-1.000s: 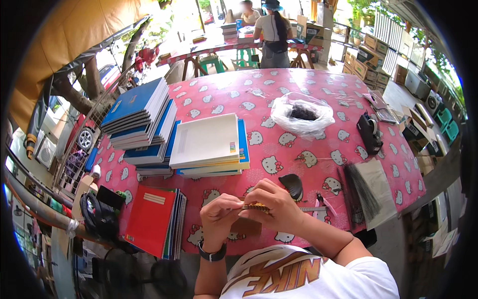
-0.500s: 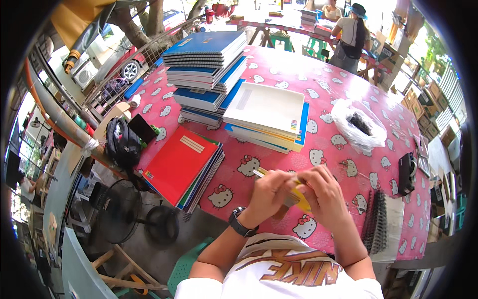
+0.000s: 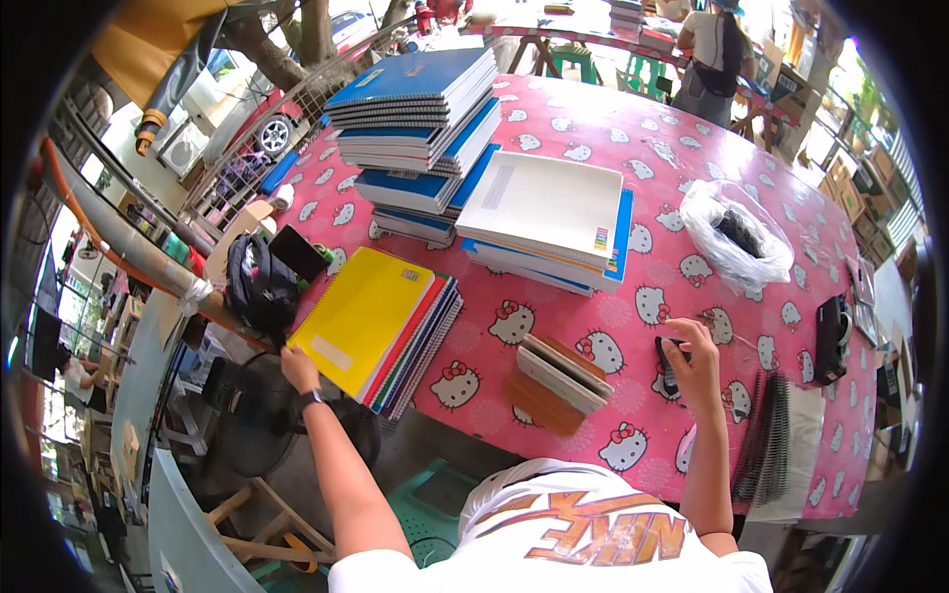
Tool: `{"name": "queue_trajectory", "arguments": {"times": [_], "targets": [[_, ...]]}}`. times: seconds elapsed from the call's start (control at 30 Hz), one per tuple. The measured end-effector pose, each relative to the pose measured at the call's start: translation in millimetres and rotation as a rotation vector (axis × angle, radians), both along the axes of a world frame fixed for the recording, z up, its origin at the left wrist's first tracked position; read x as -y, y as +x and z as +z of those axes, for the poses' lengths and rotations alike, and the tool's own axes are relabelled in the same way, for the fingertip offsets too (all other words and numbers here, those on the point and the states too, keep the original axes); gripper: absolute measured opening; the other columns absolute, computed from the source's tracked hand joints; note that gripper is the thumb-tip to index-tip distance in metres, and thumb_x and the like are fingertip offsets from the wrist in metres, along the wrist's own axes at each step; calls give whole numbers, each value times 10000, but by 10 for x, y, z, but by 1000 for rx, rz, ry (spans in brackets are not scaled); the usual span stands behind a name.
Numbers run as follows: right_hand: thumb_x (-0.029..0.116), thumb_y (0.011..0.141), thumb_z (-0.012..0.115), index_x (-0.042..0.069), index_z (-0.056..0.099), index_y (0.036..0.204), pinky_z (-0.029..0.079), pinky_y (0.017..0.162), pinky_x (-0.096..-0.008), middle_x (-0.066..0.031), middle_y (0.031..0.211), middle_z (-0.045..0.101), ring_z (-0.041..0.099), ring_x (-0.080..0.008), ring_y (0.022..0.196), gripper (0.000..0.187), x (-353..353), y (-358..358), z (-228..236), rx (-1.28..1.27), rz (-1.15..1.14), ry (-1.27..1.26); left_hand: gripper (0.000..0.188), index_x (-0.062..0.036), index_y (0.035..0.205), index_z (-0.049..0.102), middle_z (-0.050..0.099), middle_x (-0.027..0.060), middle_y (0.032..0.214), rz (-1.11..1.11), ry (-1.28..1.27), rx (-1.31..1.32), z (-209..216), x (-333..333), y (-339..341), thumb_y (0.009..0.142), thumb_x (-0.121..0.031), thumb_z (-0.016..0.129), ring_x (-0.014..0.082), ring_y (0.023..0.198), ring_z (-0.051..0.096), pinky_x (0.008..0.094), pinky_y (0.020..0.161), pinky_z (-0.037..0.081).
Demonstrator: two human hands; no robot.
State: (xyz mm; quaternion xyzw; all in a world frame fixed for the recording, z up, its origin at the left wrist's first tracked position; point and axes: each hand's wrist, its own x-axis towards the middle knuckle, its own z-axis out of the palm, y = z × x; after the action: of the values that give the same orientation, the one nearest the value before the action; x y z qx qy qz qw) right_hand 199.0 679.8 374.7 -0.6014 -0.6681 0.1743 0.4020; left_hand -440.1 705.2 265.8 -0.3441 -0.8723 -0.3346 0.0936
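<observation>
At the near left, my left hand grips the lower left corner of a yellow spiral notebook. That notebook lies on top of a stack of coloured notebooks with red, green and purple edges. My right hand is over the table on the right, thumb and fingers closed around a small black object whose kind I cannot make out. Between the hands sits a wooden block with a pale slotted piece on it.
Stacks of blue notebooks and white-covered notebooks stand behind. To the right are a clear plastic bag, black binding coils and a black case. A fan stands below left; a person is beyond.
The yellow notebook, earlier partly hidden between both hands over the wooden block, now lies on the red-topped stack. My left hand moved left with it; my right hand moved right to the black object.
</observation>
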Motion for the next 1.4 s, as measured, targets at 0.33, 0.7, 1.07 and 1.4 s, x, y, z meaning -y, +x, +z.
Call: {"name": "queue_trajectory", "arguments": {"times": [0.33, 0.7, 1.07, 1.4], "targets": [[107, 753, 668, 46, 634, 1005, 446, 853, -392, -102, 1014, 620, 553, -293, 998, 262, -989, -378, -253, 151, 22, 275, 791, -129, 1441, 245, 206, 131, 1499, -621, -448, -425, 298, 239, 1898, 818, -461, 600, 352, 1375, 181, 579, 1064, 192], [229, 749, 679, 84, 672, 857, 465, 787, -346, -42, 945, 641, 575, -209, 991, 181, -1584, -827, -186, 637, 176, 205, 791, -139, 1448, 250, 178, 84, 1521, -587, -583, -299, 362, 279, 1993, 809, -423, 617, 324, 1389, 164, 574, 1078, 173], [108, 720, 630, 98, 656, 791, 501, 696, -371, -60, 793, 637, 618, -250, 782, 77, -1670, -552, 146, 538, 507, 332, 730, -93, 1387, 366, 349, 146, 1438, -992, 211, 1097, 829, 139, 2745, 871, -601, 460, 321, 1316, 324, 558, 1022, 269], [105, 747, 691, 109, 662, 893, 423, 827, -371, -13, 945, 639, 548, -202, 962, 149, 185, -166, -142, 107, 612, 118, 343, 20, 1181, 512, 641, 124, 1048, -1117, -126, 1688, 789, -273, 2825, 872, -102, 596, 193, 882, 647, 315, 774, 521]]}}
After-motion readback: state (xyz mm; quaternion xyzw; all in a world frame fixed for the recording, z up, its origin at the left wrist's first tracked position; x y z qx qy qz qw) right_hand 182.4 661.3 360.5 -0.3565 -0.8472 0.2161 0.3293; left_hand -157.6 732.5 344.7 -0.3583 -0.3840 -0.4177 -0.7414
